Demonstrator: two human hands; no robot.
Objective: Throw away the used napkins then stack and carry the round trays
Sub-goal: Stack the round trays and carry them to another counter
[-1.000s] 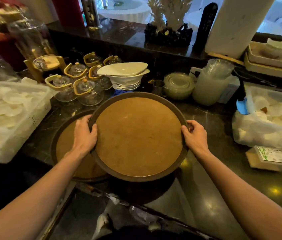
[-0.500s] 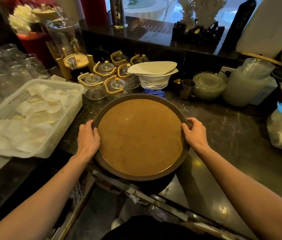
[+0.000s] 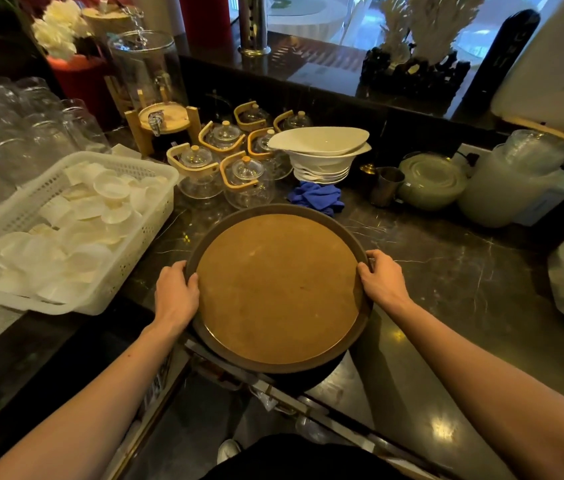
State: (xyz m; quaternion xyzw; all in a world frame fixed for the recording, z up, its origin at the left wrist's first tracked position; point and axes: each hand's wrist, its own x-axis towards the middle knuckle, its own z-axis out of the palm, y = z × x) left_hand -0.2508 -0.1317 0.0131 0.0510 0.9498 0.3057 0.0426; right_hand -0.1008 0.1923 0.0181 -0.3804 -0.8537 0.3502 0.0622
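Dark marble counter (image 3: 446,271) runs under everything, glossy with lamp glare near the right forearm. Both hands are wrapped on the round tray (image 3: 277,289): the left hand (image 3: 176,296) grips its left rim with the thumb lying over the lip, and the right hand (image 3: 382,280) grips the right rim the same way, fingers curled underneath. The tray sits between the two hands, its near edge jutting past the counter's front edge (whether a second tray lies beneath it I cannot tell; only a dark shadow shows there). Just beyond the tray, ahead of the right hand, lies a crumpled blue cloth (image 3: 317,197), and behind that a stack of white bowls (image 3: 322,154). Ahead of the left hand stand several glass teapots (image 3: 245,178) with wooden handles. Off to the left of the left hand sits a white basket (image 3: 128,251) full of small white dishes.
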